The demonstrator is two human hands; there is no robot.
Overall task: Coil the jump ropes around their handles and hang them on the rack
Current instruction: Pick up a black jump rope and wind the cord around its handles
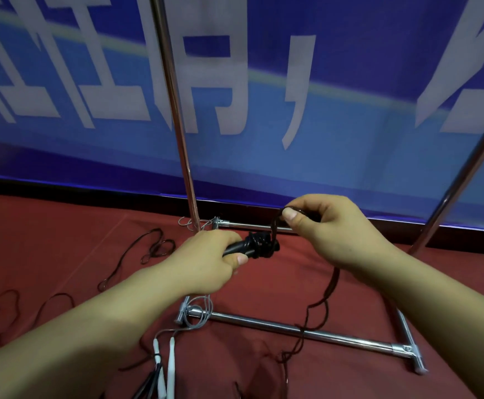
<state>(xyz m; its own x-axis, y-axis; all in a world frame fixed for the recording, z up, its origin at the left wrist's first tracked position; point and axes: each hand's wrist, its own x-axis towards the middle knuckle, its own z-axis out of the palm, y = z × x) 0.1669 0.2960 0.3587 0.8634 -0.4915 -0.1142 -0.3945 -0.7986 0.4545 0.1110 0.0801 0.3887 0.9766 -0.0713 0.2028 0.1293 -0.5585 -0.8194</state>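
My left hand (206,260) grips the black jump rope handles (235,248), which carry several turns of dark rope (259,245) wound around their right end. Above and to the right, my right hand (324,228) pinches a strand of the same rope between thumb and fingers. The loose rest of that rope (320,306) trails down to the red floor and crosses the low bar of the metal rack (292,328). The rack's upright poles (181,145) rise behind my hands.
A jump rope with white handles (164,364) and a grey cord lies on the red carpet (62,226) below my left arm, beside black handles. More dark rope (154,249) loops on the floor at left. A blue banner (336,96) covers the wall behind.
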